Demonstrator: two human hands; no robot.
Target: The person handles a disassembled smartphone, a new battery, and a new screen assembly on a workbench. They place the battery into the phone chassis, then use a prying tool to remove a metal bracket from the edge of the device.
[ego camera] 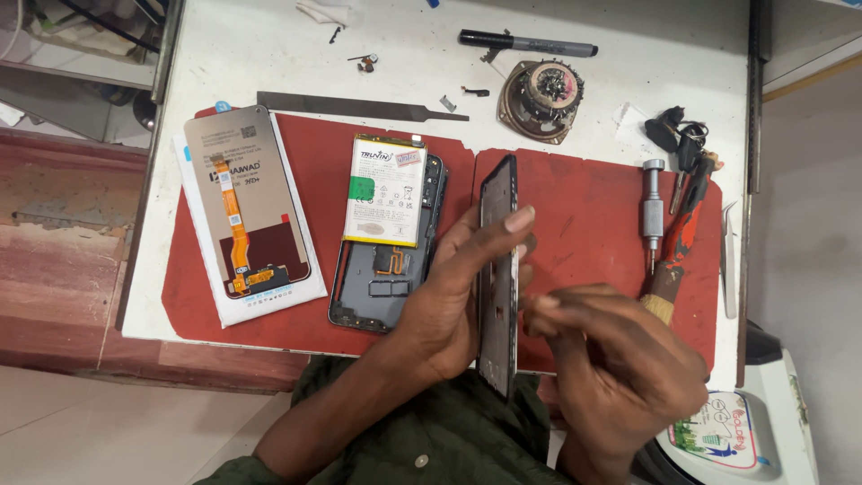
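Far left of the red mat (314,162), near its left edge: replacement screen assembly (244,202) lying face down w/ orange flex cable up, resting on its white backing sheet (305,287). Probably kept flat on the sheet so the glass side stays protected.

Next, mid-mat: opened phone body (382,287) lying flat, back open, w/ the white battery (386,189) laid over its upper half, slightly tilted. Long axis of both runs roughly from the near edge of the tabletop (269,54) to the far edge.

Then the left hand (449,305): fingers wrapped around a dark phone frame (498,278), thumb and fingertips closed on its left long edge, firm hold. Frame stands on edge, nearly upright, lifted off the mat, over the gap btwn the two mat halves. Long axis points away from the person, top end toward the far edge, thin side facing the camera; held that way, I judge, so the edge is open to the other hand.

Right hand (620,359): fingers curled, tips pinched close together just beside the frame's right edge. Cannot tell if anything small sits btwn them.

Right side of mat: metal screwdriver (653,211) and brush (678,251) parallel, near the right edge. Tweezers (727,260) off the mat. Beyond the mat, toward the far edge: flat file (359,106), marker (530,42), round speaker (541,99).
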